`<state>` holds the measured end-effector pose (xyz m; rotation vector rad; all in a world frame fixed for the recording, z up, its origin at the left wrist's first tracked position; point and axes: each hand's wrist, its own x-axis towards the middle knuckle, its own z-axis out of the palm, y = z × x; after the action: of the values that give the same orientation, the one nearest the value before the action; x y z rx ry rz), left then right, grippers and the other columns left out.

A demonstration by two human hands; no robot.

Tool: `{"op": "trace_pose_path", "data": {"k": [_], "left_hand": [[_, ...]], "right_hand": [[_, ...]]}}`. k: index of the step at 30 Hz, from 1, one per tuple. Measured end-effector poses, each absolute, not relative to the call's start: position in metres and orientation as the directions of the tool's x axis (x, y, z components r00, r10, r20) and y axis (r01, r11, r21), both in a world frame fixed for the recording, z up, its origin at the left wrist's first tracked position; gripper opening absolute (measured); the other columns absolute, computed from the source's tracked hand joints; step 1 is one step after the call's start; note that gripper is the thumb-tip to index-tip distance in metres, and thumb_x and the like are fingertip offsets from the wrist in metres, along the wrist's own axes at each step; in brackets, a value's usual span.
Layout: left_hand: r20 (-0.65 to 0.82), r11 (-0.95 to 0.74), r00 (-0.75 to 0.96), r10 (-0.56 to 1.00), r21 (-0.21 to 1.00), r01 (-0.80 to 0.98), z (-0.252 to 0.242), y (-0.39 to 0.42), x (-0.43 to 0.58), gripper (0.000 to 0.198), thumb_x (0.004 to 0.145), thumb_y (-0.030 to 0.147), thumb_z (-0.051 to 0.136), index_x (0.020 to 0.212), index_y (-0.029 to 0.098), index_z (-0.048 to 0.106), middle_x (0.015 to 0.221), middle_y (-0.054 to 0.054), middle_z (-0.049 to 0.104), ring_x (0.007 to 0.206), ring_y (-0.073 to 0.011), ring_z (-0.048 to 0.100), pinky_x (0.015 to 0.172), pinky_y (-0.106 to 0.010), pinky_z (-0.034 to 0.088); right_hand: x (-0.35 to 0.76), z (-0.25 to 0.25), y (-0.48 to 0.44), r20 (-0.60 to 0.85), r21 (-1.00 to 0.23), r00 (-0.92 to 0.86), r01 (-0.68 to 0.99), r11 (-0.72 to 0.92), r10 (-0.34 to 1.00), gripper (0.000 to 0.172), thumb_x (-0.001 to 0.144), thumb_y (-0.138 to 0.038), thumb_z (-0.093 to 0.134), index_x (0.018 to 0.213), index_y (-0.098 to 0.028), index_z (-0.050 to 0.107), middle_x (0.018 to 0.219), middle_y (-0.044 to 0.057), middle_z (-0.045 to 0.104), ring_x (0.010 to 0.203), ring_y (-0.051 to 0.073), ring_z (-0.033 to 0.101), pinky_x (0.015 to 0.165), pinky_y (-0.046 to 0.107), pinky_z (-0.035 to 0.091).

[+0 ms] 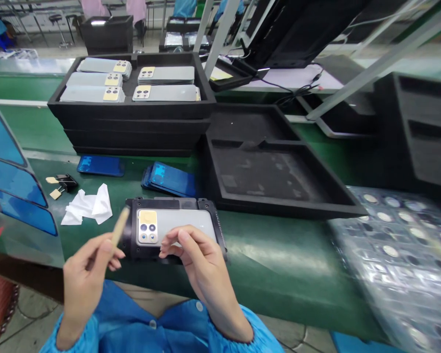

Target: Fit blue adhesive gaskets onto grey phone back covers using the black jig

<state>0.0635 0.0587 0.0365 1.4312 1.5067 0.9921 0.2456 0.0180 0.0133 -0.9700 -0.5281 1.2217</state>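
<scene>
My left hand (pixel 88 267) grips a pale flat stick (pixel 120 226), its tip tilted up beside the black fixture (pixel 132 252). In that fixture lies a silvery-grey phone back cover (pixel 176 219), with a pale yellow patch over its camera block at the left. My right hand (pixel 198 262) is over the lower middle of the cover, fingers curled and thumb close to them. Whether anything small is between those fingers I cannot make out. It hides part of the cover and of the fixture's front edge.
Behind the fixture lie blue film-covered panels (pixel 174 180) and crumpled white tissue (pixel 90 206). Stacked black trays (pixel 139 110) hold several phone covers. Another black tray (pixel 272 171) stands right of centre. A clear plastic tray of round parts (pixel 400 250) lies at the right.
</scene>
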Motion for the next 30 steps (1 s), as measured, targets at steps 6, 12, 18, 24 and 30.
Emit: {"op": "trace_pose_path", "data": {"k": [6,12,18,24,30], "left_hand": [[0.224,-0.071,-0.095,0.97,0.633,0.771,-0.012,0.12,0.032,0.034,0.097,0.04,0.048,0.091,0.018,0.074,0.074,-0.004,0.073,0.065,-0.0172,0.064,0.07,-0.028,0.049],[0.184,0.053,-0.155,0.971,0.462,0.885,-0.029,0.15,0.017,0.037,0.096,0.036,0.045,0.106,0.017,0.075,0.079,-0.01,0.074,0.072,-0.0249,0.067,0.066,-0.03,0.041],[0.199,0.087,-0.167,0.966,0.358,0.93,-0.029,0.151,0.019,0.031,0.094,0.034,0.054,0.112,0.02,0.074,0.074,-0.009,0.073,0.066,-0.0258,0.064,0.057,-0.029,0.03],[0.453,-0.219,0.008,0.891,0.414,0.883,-0.026,0.118,0.034,0.023,0.096,0.029,0.054,0.093,0.017,0.073,0.07,-0.006,0.072,0.063,-0.0207,0.064,0.063,-0.03,0.046],[0.665,-0.734,0.413,0.623,0.315,0.601,0.001,0.056,0.086,0.016,0.099,0.026,0.057,0.099,0.022,0.073,0.093,-0.003,0.079,0.097,-0.0189,0.071,0.097,-0.033,0.051]], "right_hand": [[0.25,0.009,0.008,-0.129,-0.875,0.323,-0.482,0.046,0.938,0.028,0.09,-0.048,0.074,0.08,-0.022,0.08,0.073,0.002,0.075,0.063,0.014,0.07,0.063,0.025,0.061],[0.253,0.011,-0.001,-0.101,-0.895,0.333,-0.443,0.061,0.938,0.027,0.093,-0.046,0.072,0.08,-0.024,0.08,0.073,-0.001,0.075,0.065,0.011,0.071,0.066,0.019,0.06],[0.257,0.016,-0.01,-0.045,-0.927,0.369,-0.361,0.099,0.928,0.025,0.097,-0.043,0.067,0.083,-0.026,0.079,0.074,-0.001,0.075,0.067,0.011,0.071,0.067,0.018,0.06],[0.27,0.007,-0.028,0.117,-0.993,0.539,0.068,0.095,0.834,0.021,0.102,-0.032,0.059,0.091,-0.028,0.076,0.085,0.0,0.077,0.081,0.016,0.073,0.077,0.025,0.06],[0.292,-0.025,-0.024,0.52,-0.688,0.459,0.725,0.034,0.721,0.018,0.1,-0.032,0.059,0.109,-0.021,0.07,0.107,0.01,0.077,0.122,0.033,0.066,0.111,0.062,0.043]]}}
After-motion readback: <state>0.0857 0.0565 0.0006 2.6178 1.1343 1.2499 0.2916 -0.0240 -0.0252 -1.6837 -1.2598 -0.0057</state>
